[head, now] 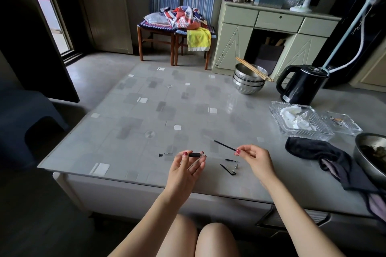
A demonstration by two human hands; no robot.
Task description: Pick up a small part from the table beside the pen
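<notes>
Near the table's front edge, the left hand [186, 168] pinches a pen barrel [196, 155] while the right hand [255, 159] pinches a thin black refill [225, 145]; small pen parts [229, 168] lie between them, stacked steel bowls [248, 81] toward the far edge

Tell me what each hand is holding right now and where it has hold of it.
The left hand pinches the clear pen barrel by its black rubber sleeve. The right hand pinches the thin black refill at its near end.
</notes>
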